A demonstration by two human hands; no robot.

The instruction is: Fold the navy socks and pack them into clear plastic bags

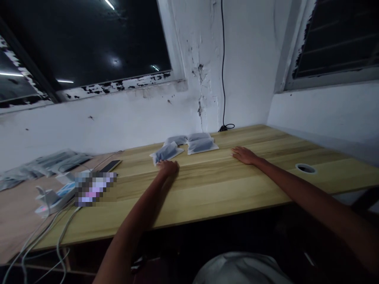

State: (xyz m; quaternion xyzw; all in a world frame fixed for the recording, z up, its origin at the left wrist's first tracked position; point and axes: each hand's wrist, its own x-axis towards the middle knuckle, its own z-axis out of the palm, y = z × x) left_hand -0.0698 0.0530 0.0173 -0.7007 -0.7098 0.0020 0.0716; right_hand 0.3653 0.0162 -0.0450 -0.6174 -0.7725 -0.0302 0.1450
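My left hand (168, 167) is at the near edge of a frosted bag with something dark inside (166, 152), its fingertips touching the bag's lower corner. The fingers look partly curled, and whether they grip the bag is too small to tell. Three similar bags lie just behind: one at the back (177, 140), one at the back right (198, 137) and one in front of that (201, 145). My right hand (243, 155) rests palm down on the wooden table (207, 189), fingers stretched out, right of the bags, holding nothing.
More bags (44, 163) lie in a heap at the far left. Nearer are a power strip (56, 201) with plugs and white cables, a dark phone (111, 166) and a blurred-out item (94, 189). A round cable hole (306, 169) is at the right; a black cable (224, 79) hangs down the wall.
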